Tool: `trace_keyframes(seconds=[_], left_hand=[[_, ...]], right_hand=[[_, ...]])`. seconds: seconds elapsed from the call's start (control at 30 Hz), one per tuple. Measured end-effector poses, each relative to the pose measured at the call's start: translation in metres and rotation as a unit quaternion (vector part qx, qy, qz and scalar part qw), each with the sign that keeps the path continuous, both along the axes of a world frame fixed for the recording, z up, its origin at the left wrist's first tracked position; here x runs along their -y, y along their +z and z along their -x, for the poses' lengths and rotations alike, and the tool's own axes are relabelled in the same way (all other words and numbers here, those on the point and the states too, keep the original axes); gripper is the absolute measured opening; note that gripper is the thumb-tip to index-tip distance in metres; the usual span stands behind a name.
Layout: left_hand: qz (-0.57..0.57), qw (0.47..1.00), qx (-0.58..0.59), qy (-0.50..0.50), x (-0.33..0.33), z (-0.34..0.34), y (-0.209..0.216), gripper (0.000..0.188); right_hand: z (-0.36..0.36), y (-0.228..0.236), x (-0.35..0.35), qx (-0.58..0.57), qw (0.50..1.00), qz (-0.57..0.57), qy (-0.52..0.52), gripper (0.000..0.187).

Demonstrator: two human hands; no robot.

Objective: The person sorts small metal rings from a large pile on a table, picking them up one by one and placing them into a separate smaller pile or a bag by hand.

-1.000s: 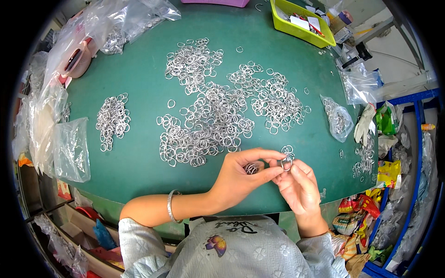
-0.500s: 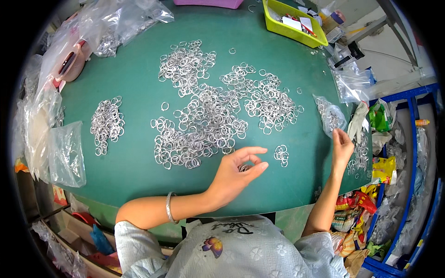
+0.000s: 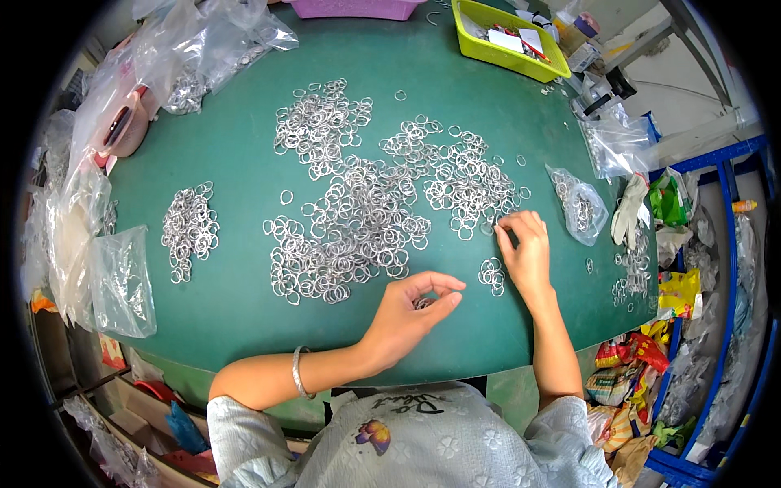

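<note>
Many silver metal rings lie in heaps, the largest a central pile (image 3: 350, 220). My left hand (image 3: 411, 313) is curled just in front of it, with several rings partly visible in the palm, the rest hidden by the fingers. My right hand (image 3: 525, 248) is at the near right edge of the right-hand pile (image 3: 464, 179), thumb and fingertips pinched at a metal ring (image 3: 487, 228). Between the hands lies a small cluster of rings (image 3: 491, 276). Right of my right hand sits a clear bag (image 3: 586, 213) with rings inside.
A separate ring pile (image 3: 190, 232) lies at left, beside clear plastic bags (image 3: 122, 281). A yellow-green basket (image 3: 508, 53) and a purple bin (image 3: 356, 8) stand at the back. At right are a white glove (image 3: 628, 213), more loose rings (image 3: 633, 272) and a blue shelf frame (image 3: 724, 325).
My right hand has left the clear bag and moved left to the edge of the right-hand pile. My left hand stays curled near the same place. The view has shifted slightly.
</note>
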State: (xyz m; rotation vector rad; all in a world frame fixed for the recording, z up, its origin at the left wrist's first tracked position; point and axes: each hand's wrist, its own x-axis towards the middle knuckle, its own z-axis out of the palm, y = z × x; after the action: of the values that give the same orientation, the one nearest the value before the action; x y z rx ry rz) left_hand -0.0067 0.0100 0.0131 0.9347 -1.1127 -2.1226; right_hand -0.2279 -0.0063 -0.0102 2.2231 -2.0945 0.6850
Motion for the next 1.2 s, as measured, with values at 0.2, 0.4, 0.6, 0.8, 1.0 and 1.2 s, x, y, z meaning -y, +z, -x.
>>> trace_keyframes(seconds=[0.2, 0.4, 0.6, 0.8, 1.0, 1.2], left_hand=[[0.002, 0.999, -0.002, 0.044, 0.003, -0.003, 0.007, 0.025], [0.056, 0.995, -0.051, 0.06, 0.002, -0.006, 0.014, 0.03], [0.138, 0.988, -0.018, 0.068, 0.003, -0.008, 0.017, 0.018], [0.153, 0.984, -0.037, 0.082, 0.001, -0.007, 0.016, 0.017], [0.141, 0.986, -0.042, 0.083, 0.002, -0.009, 0.018, 0.015], [0.136, 0.985, -0.056, 0.084, 0.002, -0.009, 0.018, 0.013]], right_hand=[[-0.037, 0.026, -0.039, 0.748, 0.645, -0.153, -0.041, 0.009], [-0.064, 0.042, -0.059, 0.866, 0.449, -0.218, -0.005, 0.011], [-0.072, 0.049, -0.064, 0.862, 0.456, -0.221, -0.007, 0.01], [-0.074, 0.054, -0.066, 0.86, 0.464, -0.211, 0.011, 0.011], [-0.077, 0.059, -0.068, 0.863, 0.455, -0.217, 0.038, 0.011], [-0.08, 0.062, -0.071, 0.845, 0.495, -0.199, 0.031, 0.01]])
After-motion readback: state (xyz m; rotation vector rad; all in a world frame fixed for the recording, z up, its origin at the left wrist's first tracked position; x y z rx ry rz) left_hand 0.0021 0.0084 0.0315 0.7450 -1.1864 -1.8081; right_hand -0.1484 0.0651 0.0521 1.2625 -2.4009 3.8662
